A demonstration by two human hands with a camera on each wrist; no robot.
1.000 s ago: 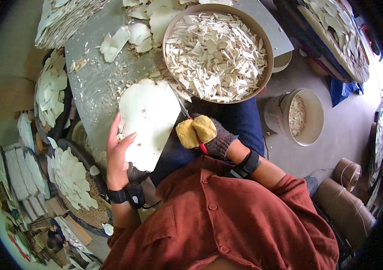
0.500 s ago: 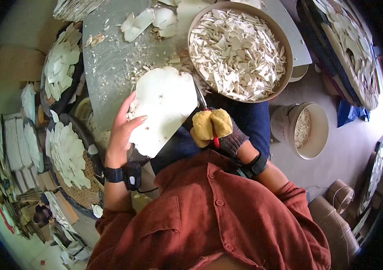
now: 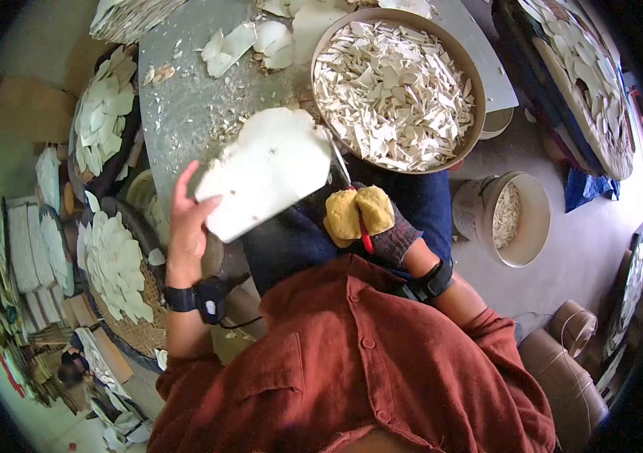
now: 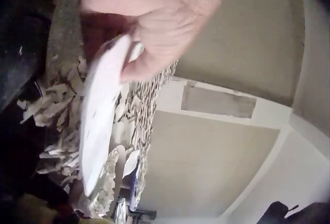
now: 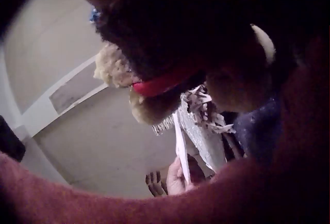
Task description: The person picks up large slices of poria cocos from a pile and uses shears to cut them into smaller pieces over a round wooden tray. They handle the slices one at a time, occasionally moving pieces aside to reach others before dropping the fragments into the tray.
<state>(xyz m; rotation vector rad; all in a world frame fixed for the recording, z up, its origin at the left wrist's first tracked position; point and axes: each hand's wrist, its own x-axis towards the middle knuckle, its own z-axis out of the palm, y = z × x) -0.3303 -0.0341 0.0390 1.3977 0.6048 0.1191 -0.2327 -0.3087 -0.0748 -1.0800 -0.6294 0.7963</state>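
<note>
My left hand point(image 3: 188, 226) pinches a thin, stiff off-white sheet point(image 3: 265, 174) by its near left edge, thumb on top. The sheet has a ragged far edge, straighter near edges and small dark spots; in the left wrist view the sheet point(image 4: 100, 115) shows nearly edge-on. In a dark knitted glove, my right hand point(image 3: 395, 243) grips red-handled scissors point(image 3: 367, 240) with yellow foam padding point(image 3: 359, 213) around the handles. The scissor blades point(image 3: 342, 167) point away from me, right at the sheet's right edge. The glove and padding hide most of the right fingers.
A round tray point(image 3: 478, 98) heaped with white cut strips sits on the grey table point(image 3: 178, 113), among crumbs and loose sheet pieces point(image 3: 229, 49). A bucket point(image 3: 536, 226) holding more strips stands at right. Baskets of pale sheets point(image 3: 114, 264) line the left side.
The sheet has turned in my left hand's grip, its near end swinging left. That hand has shifted slightly left and towards me. The right hand still holds the scissors, nearly in place.
</note>
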